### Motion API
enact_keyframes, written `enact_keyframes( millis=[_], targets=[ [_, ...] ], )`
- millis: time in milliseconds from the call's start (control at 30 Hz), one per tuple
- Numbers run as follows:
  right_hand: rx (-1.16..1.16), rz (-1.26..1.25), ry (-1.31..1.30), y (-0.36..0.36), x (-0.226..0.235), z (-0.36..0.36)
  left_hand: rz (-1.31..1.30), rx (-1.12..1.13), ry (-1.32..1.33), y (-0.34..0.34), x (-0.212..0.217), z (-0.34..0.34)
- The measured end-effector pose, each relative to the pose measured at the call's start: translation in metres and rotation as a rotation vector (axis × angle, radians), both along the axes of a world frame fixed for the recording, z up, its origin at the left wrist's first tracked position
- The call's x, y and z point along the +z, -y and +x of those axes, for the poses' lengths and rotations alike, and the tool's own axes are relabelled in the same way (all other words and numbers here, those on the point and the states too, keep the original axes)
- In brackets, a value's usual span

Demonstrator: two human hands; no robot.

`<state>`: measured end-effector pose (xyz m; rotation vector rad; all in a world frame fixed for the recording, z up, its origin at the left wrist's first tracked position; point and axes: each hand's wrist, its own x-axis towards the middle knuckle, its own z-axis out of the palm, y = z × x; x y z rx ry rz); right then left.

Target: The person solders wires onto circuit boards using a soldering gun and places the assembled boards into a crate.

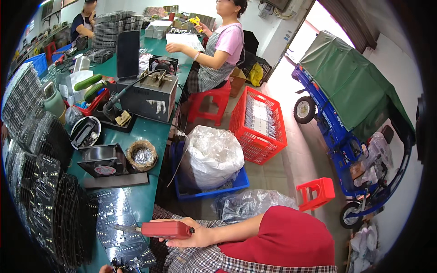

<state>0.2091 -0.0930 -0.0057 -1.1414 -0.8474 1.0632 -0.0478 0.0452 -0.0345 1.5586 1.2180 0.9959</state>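
Observation:
My right hand (193,233) is wrapped round a red-bodied hand tool (166,230) with a slim metal nose pointing left. The nose hangs over a strip of black circuit boards (119,214) lying on the green bench (142,182). At the lower edge, only the fingertips of my left hand (107,269) show. They are closed on a small black part (120,265) beside the near end of the boards; its exact kind I cannot make out. Tall stacks of similar black boards (43,195) stand on the left.
Beyond the boards are a black fan (104,160), a round bowl (141,155) and a black soldering station (148,98). A blue bin (236,181) holds a white sack (211,152). Near a red crate (259,123), a co-worker (225,45) sits holding a yellow tool (195,22).

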Motion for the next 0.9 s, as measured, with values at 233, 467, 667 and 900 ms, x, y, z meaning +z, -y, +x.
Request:
enact_keyframes(
  millis=[233,467,667,900],
  targets=[
    [0.131,-0.038,-0.087,-0.006,0.009,0.003,0.385,0.205,-0.497,0.027,0.007,0.000],
    [0.037,-0.189,0.075,0.016,0.012,0.023,0.464,-0.035,-0.483,0.035,0.012,0.045],
    [0.225,-0.276,0.029,0.011,0.013,0.022,0.464,-0.075,-0.568,0.042,0.011,0.040],
    [0.184,-0.244,0.049,0.005,0.010,0.025,0.440,-0.150,-0.571,0.020,0.016,0.064]
  ],
)
